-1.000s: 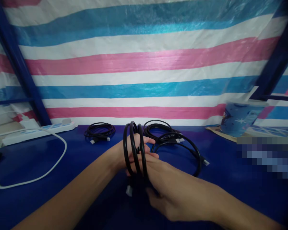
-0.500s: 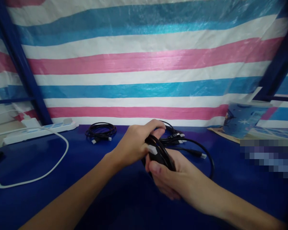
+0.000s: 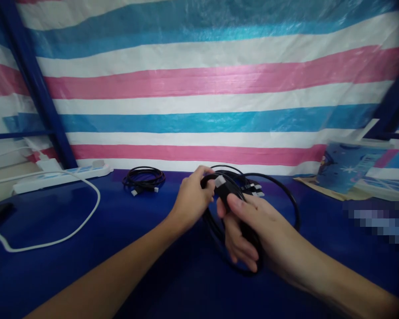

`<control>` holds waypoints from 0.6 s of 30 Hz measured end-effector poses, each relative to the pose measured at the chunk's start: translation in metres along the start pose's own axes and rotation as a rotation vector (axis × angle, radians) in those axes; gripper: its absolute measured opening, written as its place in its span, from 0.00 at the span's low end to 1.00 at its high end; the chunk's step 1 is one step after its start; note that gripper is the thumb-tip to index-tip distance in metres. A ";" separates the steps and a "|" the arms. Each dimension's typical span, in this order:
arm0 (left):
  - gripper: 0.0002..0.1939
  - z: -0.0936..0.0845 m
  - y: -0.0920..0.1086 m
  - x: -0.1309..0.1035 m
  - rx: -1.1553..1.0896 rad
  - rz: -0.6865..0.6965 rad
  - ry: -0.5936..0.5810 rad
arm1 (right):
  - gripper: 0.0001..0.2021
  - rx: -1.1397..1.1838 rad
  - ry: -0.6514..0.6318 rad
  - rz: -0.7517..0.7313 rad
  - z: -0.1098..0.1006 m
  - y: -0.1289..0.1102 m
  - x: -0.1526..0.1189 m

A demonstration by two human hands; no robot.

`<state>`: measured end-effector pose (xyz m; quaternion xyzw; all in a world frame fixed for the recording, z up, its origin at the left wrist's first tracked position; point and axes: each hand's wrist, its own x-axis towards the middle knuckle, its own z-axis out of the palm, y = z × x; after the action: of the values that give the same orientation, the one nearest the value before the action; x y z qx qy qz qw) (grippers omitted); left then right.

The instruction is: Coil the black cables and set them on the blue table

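Both of my hands are on a looped black USB cable (image 3: pixel 213 225) in front of me. My left hand (image 3: pixel 194 195) pinches the upper left of the loops. My right hand (image 3: pixel 249 221) is wrapped round the right side, its thumb pressing on a black plug (image 3: pixel 223 188) with a pale metal tip. One length of the cable arcs out above and to the right of my right hand. Behind my hands lie more black cables (image 3: pixel 256 189) with several pale plug ends, partly hidden. Left of them rests a coiled black cable (image 3: pixel 144 178) with two plugs.
On the left are a white power strip (image 3: pixel 63 178), a white charging cable (image 3: pixel 96 199) and a dark flat object (image 3: pixel 0 212). A blue patterned container (image 3: pixel 347 168) stands at the right on the blue table (image 3: pixel 146 274). A striped plastic sheet (image 3: pixel 199 84) hangs behind.
My hands have moved slightly apart and the loops have opened out, hanging lower. The plug now points up from under my right thumb. The view has shifted a little.
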<state>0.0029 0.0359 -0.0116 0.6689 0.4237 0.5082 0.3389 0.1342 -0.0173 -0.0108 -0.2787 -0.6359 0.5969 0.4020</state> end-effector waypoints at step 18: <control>0.12 -0.027 0.005 0.005 0.837 0.903 -0.021 | 0.27 0.130 0.138 0.160 -0.012 -0.007 0.006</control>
<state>-0.0213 0.0385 0.0019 0.8635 0.2588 0.3856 -0.1970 0.1422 -0.0064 -0.0036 -0.3425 -0.5424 0.6465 0.4130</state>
